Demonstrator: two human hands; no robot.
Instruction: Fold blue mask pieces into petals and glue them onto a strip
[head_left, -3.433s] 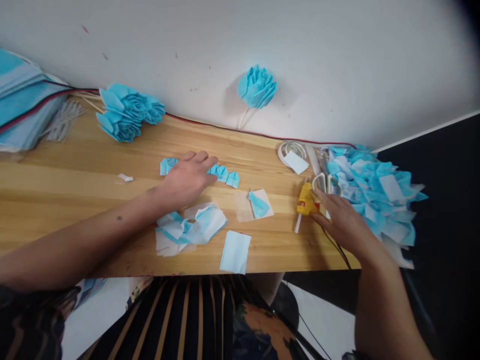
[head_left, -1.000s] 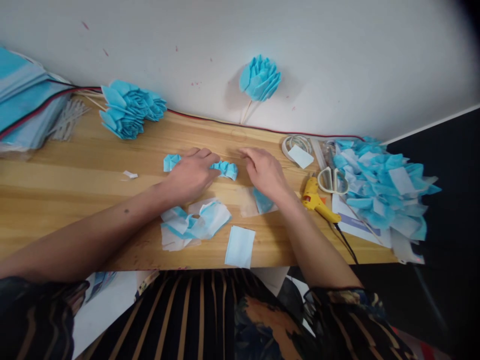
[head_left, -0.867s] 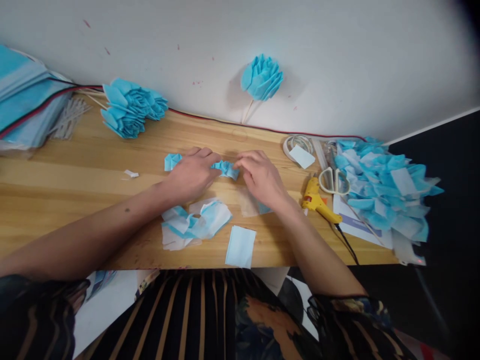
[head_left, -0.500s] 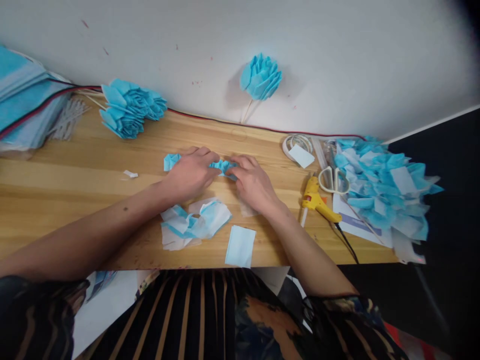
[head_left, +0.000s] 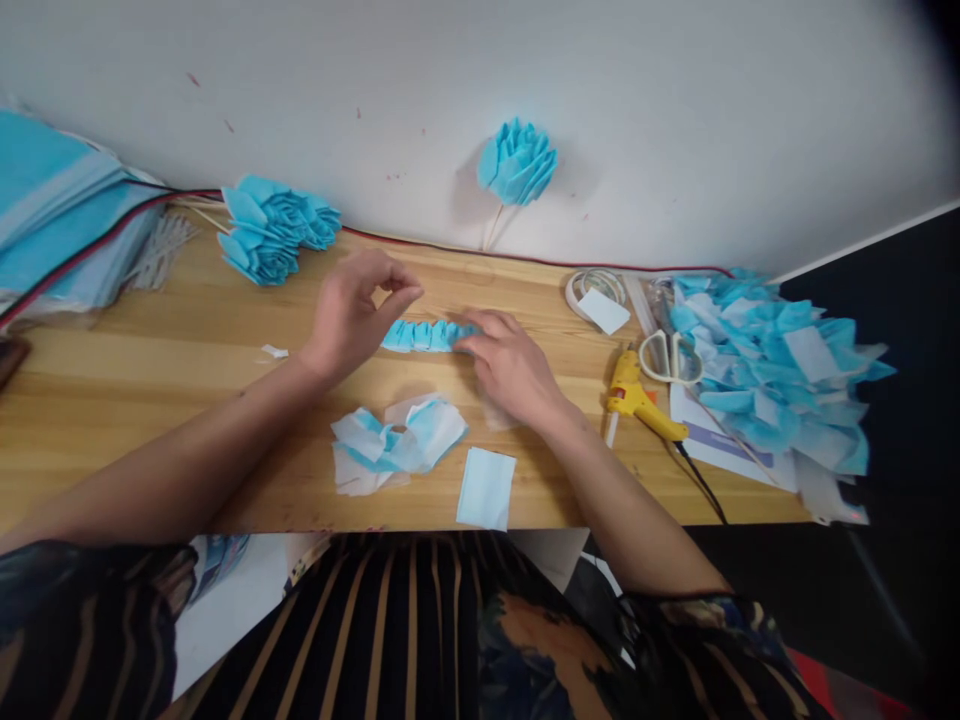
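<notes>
A row of small ruffled blue fabric pieces (head_left: 421,336) lies across the middle of the wooden table. At its right end, my right hand (head_left: 511,366) pinches the last pieces between thumb and fingers. My left hand (head_left: 358,312) is lifted at the row's left end, thumb and fingertips brought together; whatever is between them is too small to make out. Nearer me is a loose pile of blue and white fabric petals (head_left: 431,440). To the right of it lies a neat stack of pale blue squares (head_left: 486,488).
A yellow glue gun (head_left: 628,385), white-handled scissors (head_left: 651,360) and a tape roll (head_left: 574,300) lie on the right, beside a heap of blue petals (head_left: 780,380). Blue fabric flowers (head_left: 274,230) lie at back left; another flower (head_left: 517,165) leans on the wall.
My left hand has come up off the row and moved left and away from me, uncovering more blue pieces. The right hand stays at the right end.
</notes>
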